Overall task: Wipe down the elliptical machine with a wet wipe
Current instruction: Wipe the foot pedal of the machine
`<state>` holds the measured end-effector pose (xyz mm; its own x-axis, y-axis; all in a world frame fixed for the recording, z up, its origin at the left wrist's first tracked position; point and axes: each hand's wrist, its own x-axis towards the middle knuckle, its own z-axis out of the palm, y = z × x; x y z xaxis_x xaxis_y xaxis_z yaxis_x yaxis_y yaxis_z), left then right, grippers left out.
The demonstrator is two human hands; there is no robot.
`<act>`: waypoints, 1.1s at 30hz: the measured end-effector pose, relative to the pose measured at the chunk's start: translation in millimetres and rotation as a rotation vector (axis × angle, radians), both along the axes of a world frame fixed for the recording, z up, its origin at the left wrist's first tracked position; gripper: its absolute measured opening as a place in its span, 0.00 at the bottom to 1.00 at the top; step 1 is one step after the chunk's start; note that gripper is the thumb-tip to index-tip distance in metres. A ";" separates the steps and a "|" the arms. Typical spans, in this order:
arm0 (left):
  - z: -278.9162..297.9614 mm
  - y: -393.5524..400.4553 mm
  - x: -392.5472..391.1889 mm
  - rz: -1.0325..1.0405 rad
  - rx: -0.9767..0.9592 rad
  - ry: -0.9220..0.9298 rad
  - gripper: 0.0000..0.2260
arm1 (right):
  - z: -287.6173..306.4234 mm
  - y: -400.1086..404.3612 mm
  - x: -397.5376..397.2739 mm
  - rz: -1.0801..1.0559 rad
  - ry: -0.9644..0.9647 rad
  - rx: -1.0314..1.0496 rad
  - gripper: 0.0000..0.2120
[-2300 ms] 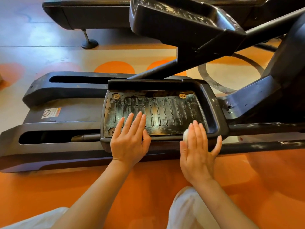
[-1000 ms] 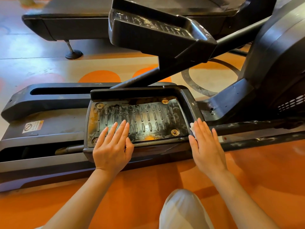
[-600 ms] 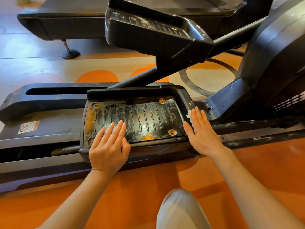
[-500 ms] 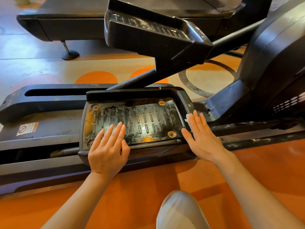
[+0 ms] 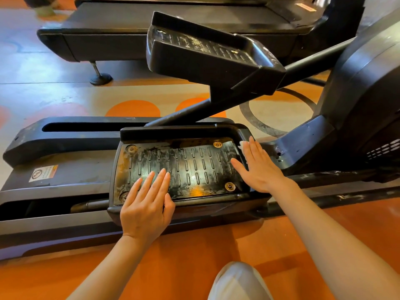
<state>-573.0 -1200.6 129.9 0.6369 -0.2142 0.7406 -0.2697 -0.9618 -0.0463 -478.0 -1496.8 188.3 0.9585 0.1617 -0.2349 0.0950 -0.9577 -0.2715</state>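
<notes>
Since the earlier frames, the right hand (image 5: 258,167) has travelled from the near rim of the lower pedal (image 5: 184,167), right of the centre of the frame, up along the pedal's right wall; the left hand (image 5: 148,202) has stayed in its place. The right hand's fingers are straight and close together, lying flat, and they press the wet wipe (image 5: 242,146) against the inner side of that wall. Only a small white corner of the wipe shows beyond the fingertips; the rest is hidden under the palm. The left hand also lies flat with straight fingers, resting on the near left part of the ribbed tread, and holds nothing; I judge that it steadies the pedal.

As for progress, the tread looks streaked and shiny, as if it is already wet, but rusty orange stains remain at its left edge and near the lower middle. The back wall of the pedal probably is not finished. The raised pedal (image 5: 207,55) in the upper middle of the frame looks dusty on its tread, and the dark housing (image 5: 365,87) at the right and the rails (image 5: 65,135) at the left show scuffs. Most of the elliptical machine, in my judgement, is left to wipe.
</notes>
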 end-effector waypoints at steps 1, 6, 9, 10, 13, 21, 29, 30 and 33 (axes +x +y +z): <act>-0.1 -0.3 0.2 0.002 0.000 0.000 0.18 | -0.9 -0.4 -7.0 -0.021 -0.013 -0.013 0.45; 0.2 -0.9 1.2 0.000 -0.006 0.002 0.18 | 0.3 6.6 -23.2 -0.095 0.015 -0.093 0.44; 1.2 -1.8 0.8 0.007 -0.013 0.007 0.18 | -1.7 5.7 -1.2 -0.065 0.020 -0.102 0.44; 1.6 -2.2 0.9 0.009 -0.012 0.009 0.19 | -2.7 6.2 8.5 -0.054 0.011 -0.107 0.45; 2.8 -2.1 0.7 0.013 -0.009 0.020 0.19 | -2.2 12.4 32.2 -0.036 0.007 -0.102 0.45; 3.2 -1.8 -1.0 0.016 -0.019 0.032 0.19 | -10.3 5.6 11.9 -0.064 -0.007 -0.064 0.42; 2.3 -1.1 -0.8 0.004 -0.015 0.028 0.19 | -5.6 13.4 64.7 -0.020 -0.033 -0.037 0.46; 2.1 -1.0 -0.5 0.001 -0.013 0.023 0.19 | -4.5 15.5 70.2 -0.003 -0.045 -0.051 0.45; 1.4 -0.8 -0.3 -0.001 -0.004 0.008 0.19 | -2.2 22.2 81.4 0.039 -0.067 -0.095 0.41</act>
